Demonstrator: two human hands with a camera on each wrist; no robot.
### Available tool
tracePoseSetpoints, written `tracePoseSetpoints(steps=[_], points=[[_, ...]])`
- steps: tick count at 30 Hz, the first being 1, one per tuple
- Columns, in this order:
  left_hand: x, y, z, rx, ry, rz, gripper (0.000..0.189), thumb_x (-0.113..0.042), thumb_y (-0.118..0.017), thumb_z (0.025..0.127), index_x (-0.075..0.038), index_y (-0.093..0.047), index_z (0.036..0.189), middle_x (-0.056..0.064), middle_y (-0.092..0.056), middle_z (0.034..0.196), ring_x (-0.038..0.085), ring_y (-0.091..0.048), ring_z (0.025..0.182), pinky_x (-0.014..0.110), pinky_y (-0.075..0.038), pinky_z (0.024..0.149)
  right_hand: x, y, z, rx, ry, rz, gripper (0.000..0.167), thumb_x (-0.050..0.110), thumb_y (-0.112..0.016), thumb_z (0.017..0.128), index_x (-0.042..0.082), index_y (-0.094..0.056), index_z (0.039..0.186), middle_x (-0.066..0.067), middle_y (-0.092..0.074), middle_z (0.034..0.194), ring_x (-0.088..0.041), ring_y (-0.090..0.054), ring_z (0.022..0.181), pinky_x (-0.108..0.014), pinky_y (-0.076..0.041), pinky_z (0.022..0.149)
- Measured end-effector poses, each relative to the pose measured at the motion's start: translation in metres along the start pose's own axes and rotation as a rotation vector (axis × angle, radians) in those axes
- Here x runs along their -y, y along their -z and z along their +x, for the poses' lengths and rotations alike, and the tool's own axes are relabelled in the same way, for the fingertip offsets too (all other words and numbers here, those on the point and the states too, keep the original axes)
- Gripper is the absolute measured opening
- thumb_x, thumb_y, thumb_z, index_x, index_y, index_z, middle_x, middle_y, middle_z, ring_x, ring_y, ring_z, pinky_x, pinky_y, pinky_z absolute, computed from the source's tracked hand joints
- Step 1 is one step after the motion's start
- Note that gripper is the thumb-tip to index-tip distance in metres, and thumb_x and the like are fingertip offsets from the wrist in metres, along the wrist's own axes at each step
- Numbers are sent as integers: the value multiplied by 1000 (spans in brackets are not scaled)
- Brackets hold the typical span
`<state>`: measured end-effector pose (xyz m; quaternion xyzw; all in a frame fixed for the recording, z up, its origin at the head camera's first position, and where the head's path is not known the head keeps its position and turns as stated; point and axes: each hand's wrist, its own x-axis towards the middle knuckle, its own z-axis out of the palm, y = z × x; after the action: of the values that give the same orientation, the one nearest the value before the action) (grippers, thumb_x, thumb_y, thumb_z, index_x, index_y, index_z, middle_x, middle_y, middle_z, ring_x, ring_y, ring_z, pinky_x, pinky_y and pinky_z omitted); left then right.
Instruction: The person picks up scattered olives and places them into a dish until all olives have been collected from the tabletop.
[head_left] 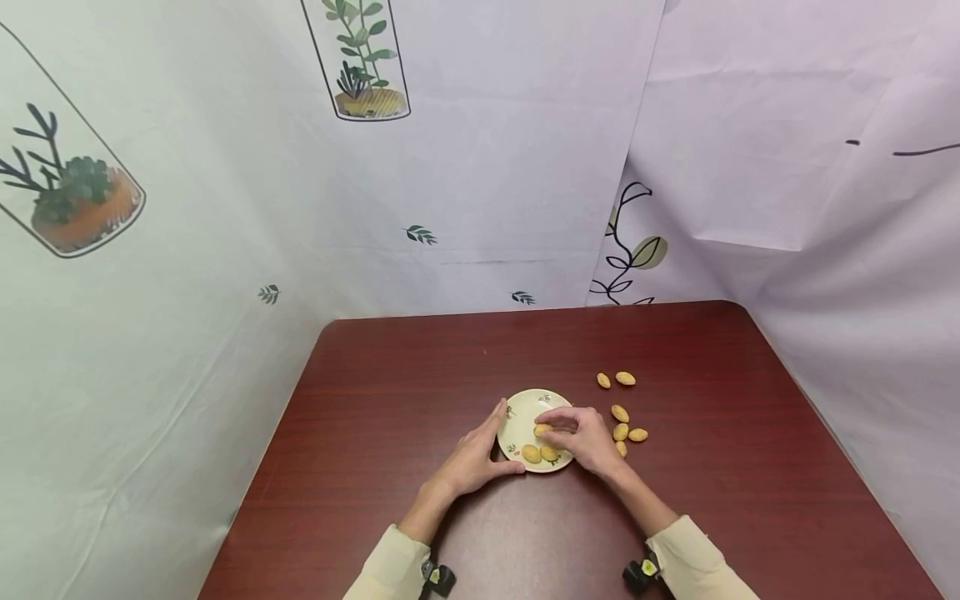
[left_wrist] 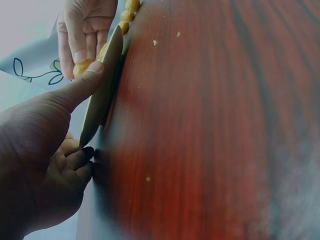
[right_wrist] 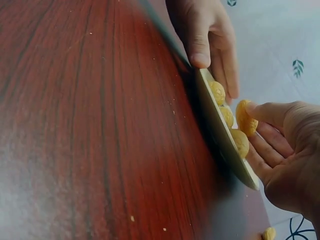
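Your right hand pinches a yellow nut-like piece between thumb and fingertips, over the round plate. Your left hand spreads thumb and fingers along the rim, the plate lying in their span. Three seated pieces rest on the plate just beneath your right fingers; loose pieces lie on the tabletop to the right of them. The rounded piece could slip from so narrow a pinch and roll off; lowering your fingers too far might nudge its neighbours; a heavy left thumb could tilt or slide the plate.
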<state>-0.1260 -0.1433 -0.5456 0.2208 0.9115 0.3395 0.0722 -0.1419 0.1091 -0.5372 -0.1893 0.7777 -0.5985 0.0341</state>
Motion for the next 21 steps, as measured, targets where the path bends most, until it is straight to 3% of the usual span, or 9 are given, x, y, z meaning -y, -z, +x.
tracePoseSetpoints(steps=[10,21], points=[[-1,1,0,-7,-15,5,115,-48,-86,89,-4,-18,170,13,-23,175,31,-39,153,54,-38,119,-3,-6,0,-3,-4,-96,20,8,-87,88,7,-83,108,-3,-81,106,-14,-75,102,-19,-55,82],[1,0,0,-8,-24,-1,115,-48,-86,89,-4,-17,170,14,-22,175,32,-39,153,53,-38,119,-5,-10,-1,-26,46,-232,18,11,-89,86,12,-85,104,4,-81,102,-12,-73,101,-25,-54,88]])
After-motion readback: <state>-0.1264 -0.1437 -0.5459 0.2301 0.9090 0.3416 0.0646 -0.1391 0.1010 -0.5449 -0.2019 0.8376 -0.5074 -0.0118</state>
